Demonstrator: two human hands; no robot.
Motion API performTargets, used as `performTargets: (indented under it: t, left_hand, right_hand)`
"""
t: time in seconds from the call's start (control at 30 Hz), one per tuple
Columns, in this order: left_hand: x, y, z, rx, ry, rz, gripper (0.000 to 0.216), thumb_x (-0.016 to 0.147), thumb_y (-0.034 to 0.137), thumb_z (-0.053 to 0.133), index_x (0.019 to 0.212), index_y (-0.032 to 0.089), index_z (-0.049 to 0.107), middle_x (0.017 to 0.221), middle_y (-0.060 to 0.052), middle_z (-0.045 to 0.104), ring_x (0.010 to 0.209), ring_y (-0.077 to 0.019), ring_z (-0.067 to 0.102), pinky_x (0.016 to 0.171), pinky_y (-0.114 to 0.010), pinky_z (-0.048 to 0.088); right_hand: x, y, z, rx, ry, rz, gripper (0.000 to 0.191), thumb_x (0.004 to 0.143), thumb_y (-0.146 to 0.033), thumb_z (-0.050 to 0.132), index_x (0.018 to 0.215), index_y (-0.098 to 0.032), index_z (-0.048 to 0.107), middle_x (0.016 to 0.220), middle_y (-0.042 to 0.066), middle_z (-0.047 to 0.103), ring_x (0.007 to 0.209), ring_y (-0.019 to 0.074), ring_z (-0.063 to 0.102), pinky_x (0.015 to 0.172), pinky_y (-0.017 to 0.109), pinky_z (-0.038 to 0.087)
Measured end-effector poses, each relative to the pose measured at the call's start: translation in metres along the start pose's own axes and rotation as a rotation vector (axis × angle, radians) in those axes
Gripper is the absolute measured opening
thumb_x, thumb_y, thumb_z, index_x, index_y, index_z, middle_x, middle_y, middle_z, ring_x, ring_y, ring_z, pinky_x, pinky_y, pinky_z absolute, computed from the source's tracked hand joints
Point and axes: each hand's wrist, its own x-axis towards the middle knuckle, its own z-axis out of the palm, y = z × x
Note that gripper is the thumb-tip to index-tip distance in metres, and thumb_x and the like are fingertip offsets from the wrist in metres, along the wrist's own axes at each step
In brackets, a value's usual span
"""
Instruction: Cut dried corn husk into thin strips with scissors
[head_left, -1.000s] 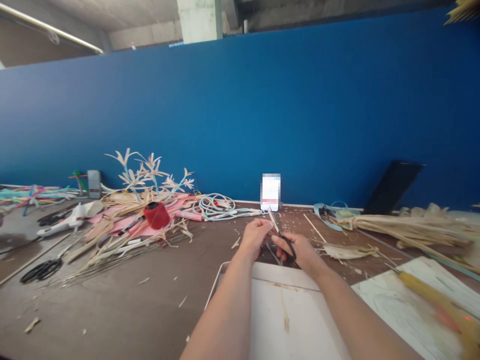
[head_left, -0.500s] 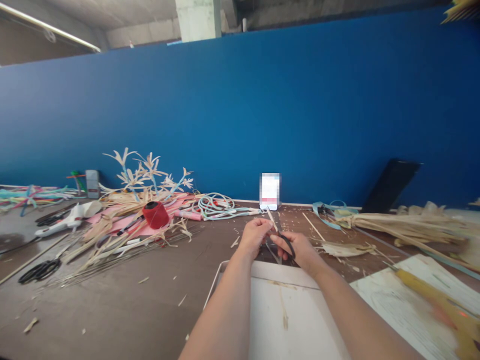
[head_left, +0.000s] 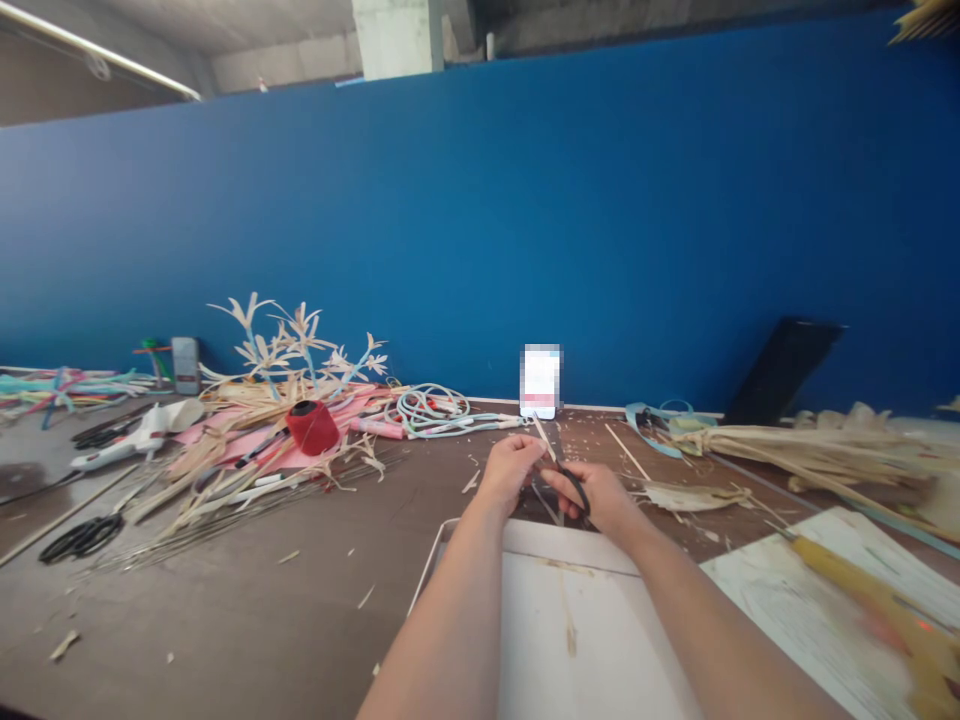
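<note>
My left hand point(head_left: 512, 470) is closed in a pinch on a thin pale straw strip point(head_left: 544, 436) that sticks up and away from the fingers. My right hand point(head_left: 600, 497) is closed around black-handled scissors point(head_left: 571, 487), whose blades point down toward the strip between the two hands. Both hands hover just beyond the far edge of a white tray point(head_left: 465, 535) on the brown table point(head_left: 247, 620).
To the left lie dried straw and straw flowers point(head_left: 292, 345), a red thread spool point(head_left: 312, 428), a second pair of black scissors point(head_left: 79, 538), a white glue gun point(head_left: 127, 445) and coiled cords point(head_left: 431, 410). Right: straw bundle point(head_left: 810, 450), yellow glue gun point(head_left: 877, 600) on white board. A blue wall stands behind.
</note>
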Motion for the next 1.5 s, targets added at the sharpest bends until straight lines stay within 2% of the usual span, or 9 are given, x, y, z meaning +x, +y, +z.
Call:
performTargets:
  t: [0.23,0.43,0.53,0.67,0.87,1.07,1.33,1.5]
  left_hand:
    - [-0.002,0.003,0.002,0.008,0.011,-0.007,0.026,0.060,0.036,0.067,0.066,0.013,0.057,0.046,0.006,0.039,0.037,-0.0021,0.027,0.038,-0.018,0.017]
    - [-0.002,0.002,0.002,0.063,0.005,0.023,0.026,0.061,0.037,0.067,0.065,0.013,0.058,0.046,0.005,0.040,0.038,-0.0025,0.027,0.038,-0.019,0.016]
    - [-0.002,0.001,0.002,0.106,0.011,0.024,0.025,0.060,0.036,0.067,0.066,0.014,0.058,0.047,0.005,0.042,0.039,-0.0027,0.028,0.038,-0.018,0.018]
    - [-0.002,-0.001,0.004,0.147,-0.006,0.012,0.022,0.059,0.032,0.068,0.068,0.014,0.059,0.052,0.004,0.046,0.041,-0.0032,0.032,0.038,-0.017,0.021]
    - [-0.003,-0.001,0.005,0.170,-0.019,0.004,0.023,0.059,0.033,0.068,0.068,0.014,0.059,0.055,0.003,0.049,0.041,-0.0030,0.034,0.038,-0.017,0.022]
    - [-0.003,0.001,0.005,0.119,0.024,0.019,0.030,0.060,0.039,0.068,0.076,0.015,0.061,0.057,0.003,0.051,0.041,-0.0029,0.035,0.038,-0.017,0.025]
    - [0.000,-0.001,0.003,0.090,0.075,0.061,0.027,0.060,0.037,0.067,0.070,0.014,0.060,0.052,0.003,0.048,0.043,-0.0043,0.038,0.039,-0.017,0.027]
    - [0.003,-0.002,0.001,-0.015,0.087,0.071,0.024,0.062,0.035,0.066,0.071,0.014,0.059,0.053,0.002,0.050,0.045,-0.0059,0.044,0.041,-0.017,0.031]
  right_hand:
    - [0.000,0.000,-0.001,-0.003,0.014,0.009,0.037,0.067,-0.052,0.060,0.076,-0.017,0.066,0.045,-0.001,0.055,0.038,0.0099,0.045,0.039,0.022,0.034]
    - [0.005,0.009,-0.007,0.255,0.176,-0.031,0.055,0.061,-0.049,0.068,0.106,-0.018,0.060,0.070,0.002,0.063,0.061,0.0156,0.057,0.053,0.025,0.043]
    - [0.007,0.014,-0.009,0.325,0.223,-0.075,0.057,0.060,-0.046,0.070,0.108,-0.019,0.056,0.081,0.003,0.063,0.069,0.0158,0.057,0.059,0.026,0.044]
    - [0.009,0.017,-0.009,0.348,0.177,-0.078,0.056,0.062,-0.043,0.070,0.109,-0.018,0.054,0.084,0.004,0.062,0.069,0.0156,0.056,0.061,0.026,0.044]
    - [0.011,0.019,-0.008,0.342,0.153,-0.075,0.052,0.061,-0.039,0.070,0.106,-0.018,0.055,0.076,0.001,0.059,0.062,0.0136,0.054,0.056,0.025,0.042]
    - [0.009,0.019,-0.007,0.337,0.084,-0.064,0.047,0.062,-0.035,0.068,0.104,-0.019,0.055,0.075,0.001,0.059,0.058,0.0124,0.052,0.051,0.024,0.040]
    - [0.006,0.014,-0.004,0.280,0.062,-0.042,0.043,0.067,-0.038,0.065,0.103,-0.017,0.057,0.069,0.000,0.060,0.060,0.0133,0.054,0.055,0.024,0.040]
    - [0.000,0.002,0.000,0.175,-0.047,0.021,0.035,0.067,-0.045,0.063,0.084,-0.014,0.062,0.058,0.001,0.060,0.049,0.0104,0.050,0.048,0.022,0.037]
